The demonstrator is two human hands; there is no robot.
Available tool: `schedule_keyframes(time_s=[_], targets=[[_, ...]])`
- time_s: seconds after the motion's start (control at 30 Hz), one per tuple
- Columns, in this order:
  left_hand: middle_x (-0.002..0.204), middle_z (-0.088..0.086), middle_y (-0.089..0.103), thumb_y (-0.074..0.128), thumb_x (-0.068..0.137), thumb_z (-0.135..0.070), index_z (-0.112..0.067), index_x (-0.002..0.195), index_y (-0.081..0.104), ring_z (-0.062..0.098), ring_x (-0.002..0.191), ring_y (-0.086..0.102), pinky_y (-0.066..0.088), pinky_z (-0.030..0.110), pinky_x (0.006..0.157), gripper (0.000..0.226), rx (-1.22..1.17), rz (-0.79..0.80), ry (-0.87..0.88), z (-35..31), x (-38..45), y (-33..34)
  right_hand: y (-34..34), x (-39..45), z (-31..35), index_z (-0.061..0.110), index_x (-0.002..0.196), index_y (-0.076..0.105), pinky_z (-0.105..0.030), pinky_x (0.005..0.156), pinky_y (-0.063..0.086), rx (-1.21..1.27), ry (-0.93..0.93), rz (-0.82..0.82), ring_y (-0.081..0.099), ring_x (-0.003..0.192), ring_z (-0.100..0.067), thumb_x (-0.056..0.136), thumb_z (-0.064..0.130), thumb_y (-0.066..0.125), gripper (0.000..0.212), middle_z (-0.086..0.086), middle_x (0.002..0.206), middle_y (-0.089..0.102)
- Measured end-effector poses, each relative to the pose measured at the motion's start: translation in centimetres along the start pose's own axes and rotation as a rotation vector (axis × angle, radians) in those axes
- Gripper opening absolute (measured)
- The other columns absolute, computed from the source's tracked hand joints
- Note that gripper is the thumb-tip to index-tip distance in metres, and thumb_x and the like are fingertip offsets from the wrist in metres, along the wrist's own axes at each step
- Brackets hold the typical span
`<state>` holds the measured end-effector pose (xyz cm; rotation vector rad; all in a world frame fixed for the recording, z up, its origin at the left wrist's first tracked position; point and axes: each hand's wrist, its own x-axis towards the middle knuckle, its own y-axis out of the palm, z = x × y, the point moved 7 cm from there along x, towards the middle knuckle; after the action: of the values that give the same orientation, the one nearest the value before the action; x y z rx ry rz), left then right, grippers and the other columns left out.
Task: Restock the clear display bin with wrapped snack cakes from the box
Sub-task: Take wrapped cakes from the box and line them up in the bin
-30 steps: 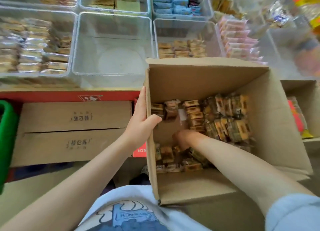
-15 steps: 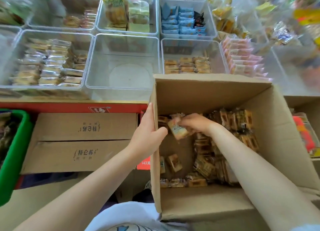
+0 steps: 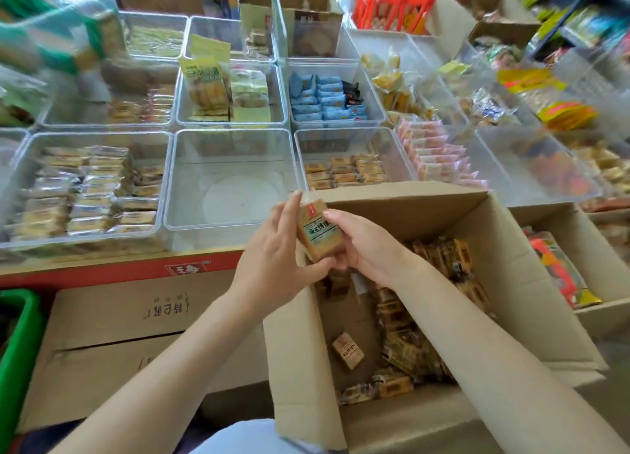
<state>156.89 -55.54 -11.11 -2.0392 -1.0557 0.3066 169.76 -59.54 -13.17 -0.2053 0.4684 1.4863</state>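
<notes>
Right now my left hand (image 3: pixel 272 249) and my right hand (image 3: pixel 366 245) both curl their fingers round one wrapped snack cake (image 3: pixel 318 233), held just above the near left corner of the open cardboard box (image 3: pixel 531 283) at centre frame. Below it, more wrapped cakes (image 3: pixel 409 334) lie loose along the box's right side and bottom, one (image 3: pixel 347 350) apart on the bare floor. Just above my hands sits the clear display bin (image 3: pixel 231 187), holding nothing I can see. Left of it a bin (image 3: pixel 85 187) is packed with rows of pale wrapped cakes; right of it another bin (image 3: pixel 344 163) holds a low layer of brown cakes. Blue packets fill the bin (image 3: pixel 327 95) above that one
</notes>
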Motion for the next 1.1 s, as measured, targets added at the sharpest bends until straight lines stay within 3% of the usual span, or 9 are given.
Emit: schedule_keyframes(time_s=[0.17, 0.23, 0.33, 0.4, 0.5, 0.67, 0.83, 0.93, 1.1], targets=[[0.138, 0.004, 0.052, 0.071, 0.081, -0.054, -0.018, 0.154, 0.035, 0.022, 0.109, 0.059, 0.045, 0.027, 0.085, 0.09, 0.01, -0.044, 0.039, 3.7, 0.7, -4.5, 4.8, 2.2, 2.2, 0.021, 0.129, 0.061, -0.034, 0.078, 0.048, -0.147, -0.029, -0.044, 0.061, 0.096, -0.024, 0.105, 0.03, 0.05, 0.029, -0.014, 0.116, 0.069], [0.135, 0.003, 0.056, 0.068, 0.078, -0.063, -0.017, 0.15, 0.042, 0.021, 0.106, 0.061, 0.046, 0.027, 0.082, 0.089, -0.002, -0.066, 0.064, 6.2, 0.6, -6.6, 7.1, 3.8, 2.9, 0.019, 0.128, 0.06, -0.031, 0.071, 0.049, -0.214, -0.041, -0.076, 0.059, 0.087, -0.023, 0.103, 0.03, 0.055, 0.028, -0.016, 0.112, 0.069], [0.152, -0.001, 0.043, 0.063, 0.075, -0.077, -0.027, 0.158, 0.027, 0.018, 0.128, 0.05, 0.045, 0.035, 0.101, 0.104, -0.018, 0.021, 0.022, 12.0, 0.3, -9.2, 10.8, 7.1, 3.4, 0.014, 0.131, 0.056, -0.031, 0.061, 0.047, -0.347, -0.049, -0.13, 0.056, 0.073, -0.02, 0.101, 0.029, 0.059, 0.033, -0.019, 0.105, 0.067], [0.165, -0.002, 0.025, 0.063, 0.077, -0.077, -0.031, 0.162, 0.013, 0.021, 0.143, 0.037, 0.036, 0.041, 0.114, 0.108, 0.03, 0.084, -0.097, 17.8, 0.0, -10.7, 13.0, 9.8, 3.4, 0.019, 0.132, 0.053, -0.026, 0.06, 0.048, -0.496, -0.049, -0.195, 0.059, 0.072, -0.014, 0.099, 0.03, 0.062, 0.036, -0.008, 0.105, 0.068], [0.17, 0.002, 0.012, 0.062, 0.088, -0.066, -0.028, 0.163, 0.011, 0.025, 0.154, 0.021, 0.026, 0.045, 0.123, 0.098, 0.187, 0.118, -0.33, 28.3, -1.7, -13.1, 16.5, 14.3, 3.0, 0.026, 0.129, 0.051, -0.019, 0.065, 0.046, -0.666, -0.046, -0.254, 0.06, 0.084, -0.005, 0.098, 0.028, 0.062, 0.033, 0.01, 0.105, 0.063], [0.171, 0.009, 0.005, 0.045, 0.095, -0.069, -0.018, 0.164, 0.009, 0.026, 0.157, 0.003, 0.011, 0.045, 0.128, 0.092, 0.335, 0.18, -0.489, 40.5, -3.3, -16.4, 23.8, 21.5, 1.7, 0.027, 0.126, 0.053, -0.027, 0.073, 0.042, -0.832, -0.019, -0.188, 0.056, 0.099, -0.015, 0.096, 0.018, 0.057, 0.032, 0.001, 0.117, 0.06], [0.171, 0.006, -0.003, 0.014, 0.094, -0.079, -0.027, 0.164, 0.003, 0.026, 0.157, -0.005, -0.005, 0.043, 0.125, 0.088, 0.413, 0.307, -0.419, 44.1, -4.2, -15.7, 27.2, 27.3, 2.8, 0.026, 0.128, 0.055, -0.029, 0.079, 0.043, -1.1, -0.073, -0.298, 0.055, 0.097, -0.019, 0.096, 0.016, 0.054, 0.034, -0.001, 0.117, 0.055], [0.171, 0.004, -0.004, 0.015, 0.095, -0.078, -0.03, 0.163, -0.001, 0.027, 0.157, -0.007, -0.006, 0.045, 0.124, 0.084, 0.389, 0.313, -0.439, 44.5, -4.1, -15.6, 27.7, 30.5, 3.4, 0.024, 0.128, 0.054, -0.039, 0.084, 0.05, -1.313, -0.099, -0.383, 0.059, 0.098, -0.023, 0.096, 0.014, 0.051, 0.034, -0.002, 0.12, 0.056], [0.171, 0.003, -0.005, 0.009, 0.084, -0.087, -0.033, 0.163, -0.004, 0.028, 0.157, -0.009, -0.004, 0.047, 0.124, 0.096, 0.356, 0.332, -0.42, 44.9, -4.2, -15.3, 29.5, 35.7, 2.4, 0.014, 0.129, 0.049, -0.037, 0.096, 0.041, -1.69, -0.075, -0.351, 0.054, 0.113, -0.026, 0.095, 0.002, 0.048, 0.036, -0.006, 0.126, 0.055]])
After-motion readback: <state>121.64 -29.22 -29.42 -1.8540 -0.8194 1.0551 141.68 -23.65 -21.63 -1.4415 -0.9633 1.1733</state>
